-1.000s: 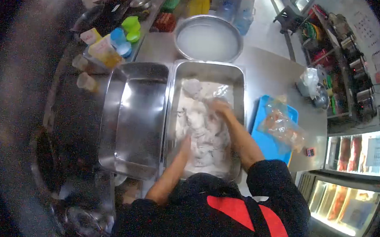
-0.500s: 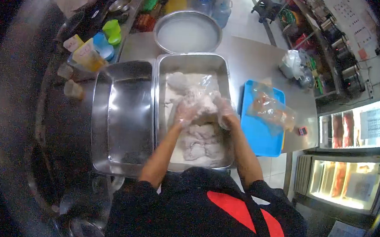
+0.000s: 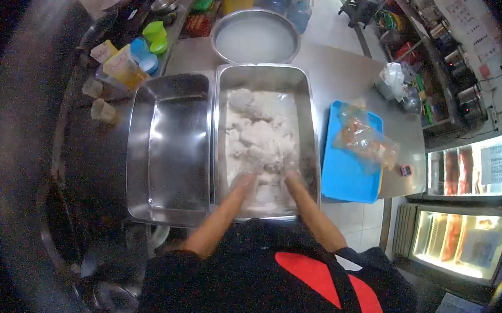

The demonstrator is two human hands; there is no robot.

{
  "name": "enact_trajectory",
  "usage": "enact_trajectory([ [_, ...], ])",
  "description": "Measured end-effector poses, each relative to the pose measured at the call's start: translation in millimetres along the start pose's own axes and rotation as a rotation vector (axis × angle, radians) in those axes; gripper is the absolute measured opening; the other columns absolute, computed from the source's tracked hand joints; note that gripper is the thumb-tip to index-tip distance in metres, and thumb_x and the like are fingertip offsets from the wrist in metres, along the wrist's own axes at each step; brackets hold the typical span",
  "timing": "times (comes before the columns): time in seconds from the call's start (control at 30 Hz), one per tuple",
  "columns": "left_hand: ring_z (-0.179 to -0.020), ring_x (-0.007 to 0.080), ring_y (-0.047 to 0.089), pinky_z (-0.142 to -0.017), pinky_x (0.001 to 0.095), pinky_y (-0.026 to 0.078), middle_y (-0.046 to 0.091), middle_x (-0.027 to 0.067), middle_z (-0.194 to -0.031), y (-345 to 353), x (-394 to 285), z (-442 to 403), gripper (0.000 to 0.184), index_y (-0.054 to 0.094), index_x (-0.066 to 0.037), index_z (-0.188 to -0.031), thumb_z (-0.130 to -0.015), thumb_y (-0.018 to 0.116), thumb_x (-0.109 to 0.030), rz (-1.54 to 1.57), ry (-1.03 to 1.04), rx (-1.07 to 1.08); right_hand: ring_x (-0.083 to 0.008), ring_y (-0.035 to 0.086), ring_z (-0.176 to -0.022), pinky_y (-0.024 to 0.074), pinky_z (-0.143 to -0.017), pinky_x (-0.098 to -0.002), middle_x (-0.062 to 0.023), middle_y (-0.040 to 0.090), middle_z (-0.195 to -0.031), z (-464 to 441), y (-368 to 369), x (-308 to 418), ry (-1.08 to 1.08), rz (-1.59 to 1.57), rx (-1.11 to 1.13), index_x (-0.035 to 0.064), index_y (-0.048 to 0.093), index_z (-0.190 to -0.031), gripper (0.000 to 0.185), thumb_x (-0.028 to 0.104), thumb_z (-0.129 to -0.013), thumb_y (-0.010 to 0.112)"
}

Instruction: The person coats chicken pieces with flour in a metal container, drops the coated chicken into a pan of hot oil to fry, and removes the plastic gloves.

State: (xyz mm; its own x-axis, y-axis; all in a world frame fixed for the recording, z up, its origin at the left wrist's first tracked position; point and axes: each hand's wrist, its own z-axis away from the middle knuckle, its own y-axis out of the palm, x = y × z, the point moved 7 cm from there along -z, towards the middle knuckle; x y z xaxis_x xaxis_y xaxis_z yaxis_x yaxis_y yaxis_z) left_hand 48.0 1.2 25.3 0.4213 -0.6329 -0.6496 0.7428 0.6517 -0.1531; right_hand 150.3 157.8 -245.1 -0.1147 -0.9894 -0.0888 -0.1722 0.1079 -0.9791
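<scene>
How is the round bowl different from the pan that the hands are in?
The bowl is round, but the pan is a rectangle. The bowl holds cloudy white liquid, while the pan holds white, powdery lumps. The person's left hand and right hand are down in the pan; no hand is in the bowl. Both look like shiny metal, and both hold something whitish.

Both forearms (image 3: 218, 223) reach forward, left hand (image 3: 246, 183) and right hand (image 3: 292, 180) blurred, slightly apart.
</scene>
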Motion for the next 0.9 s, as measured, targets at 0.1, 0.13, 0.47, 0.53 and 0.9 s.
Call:
enact_trajectory([
  [0.1,-0.101,0.021,0.056,-0.086,0.0326,0.046,0.059,0.0132,-0.109,33.7,62.7,-108.8,0.04,0.045,0.0,-0.126,-0.095,0.036,-0.024,-0.343,0.686,-0.077,-0.0237,0.051,-0.104,0.0418,-0.088,-0.0367,-0.0169,0.043,-0.128,-29.9,5.8,-3.6,0.14,-0.041,0.095,0.0023,0.034,-0.132,0.047,0.01,-0.086,0.04],
  [0.13,-0.101,0.0213,0.056,-0.087,0.0332,0.045,0.059,0.0132,-0.11,35.1,58.4,-132.0,0.04,0.046,0.0,-0.125,-0.095,0.035,-0.025,-0.087,0.721,-0.068,-0.0221,0.051,-0.1,0.0423,-0.085,-0.0353,-0.0153,0.046,-0.123,-48.4,-46.4,-19.5,0.376,-0.55,0.159,0.0025,0.036,-0.13,0.044,0.012,-0.087,0.039],
  [0.47,-0.114,0.0299,0.043,-0.092,0.0441,0.04,0.038,0.0235,-0.129,13.5,18.8,-111.6,0.078,0.028,0.0,-0.133,-0.083,0.044,-0.058,-1.083,0.667,-0.012,-0.0224,0.057,-0.092,0.0461,-0.081,-0.0328,-0.0128,0.061,-0.105,-42.3,-162.3,-59.0,0.621,-1.476,-0.029,0.0067,0.059,-0.113,0.035,0.03,-0.088,0.049],
  [0.53,-0.121,0.0326,0.039,-0.097,0.0478,0.037,0.031,0.0249,-0.135,13.8,45.8,-108.9,0.092,0.019,0.001,-0.137,-0.079,0.042,-0.066,-1.341,0.595,0.055,-0.0174,0.058,-0.086,0.0472,-0.073,-0.0309,-0.0088,0.063,-0.099,-11.3,-179.9,-41.0,0.553,-1.146,0.21,0.0054,0.059,-0.112,0.036,0.03,-0.087,0.052],
  [0.9,-0.111,0.0363,0.05,-0.096,0.0413,0.041,0.041,0.0249,-0.13,-4.0,56.1,-76.0,0.091,0.026,0.009,-0.132,-0.075,0.065,-0.05,-0.083,0.273,-0.011,-0.0248,0.055,-0.103,0.0432,-0.086,-0.0352,-0.0153,0.058,-0.114,-58.8,-226.3,0.3,0.793,-1.219,0.555,0.0007,0.053,-0.119,0.051,0.038,-0.083,0.057],
])
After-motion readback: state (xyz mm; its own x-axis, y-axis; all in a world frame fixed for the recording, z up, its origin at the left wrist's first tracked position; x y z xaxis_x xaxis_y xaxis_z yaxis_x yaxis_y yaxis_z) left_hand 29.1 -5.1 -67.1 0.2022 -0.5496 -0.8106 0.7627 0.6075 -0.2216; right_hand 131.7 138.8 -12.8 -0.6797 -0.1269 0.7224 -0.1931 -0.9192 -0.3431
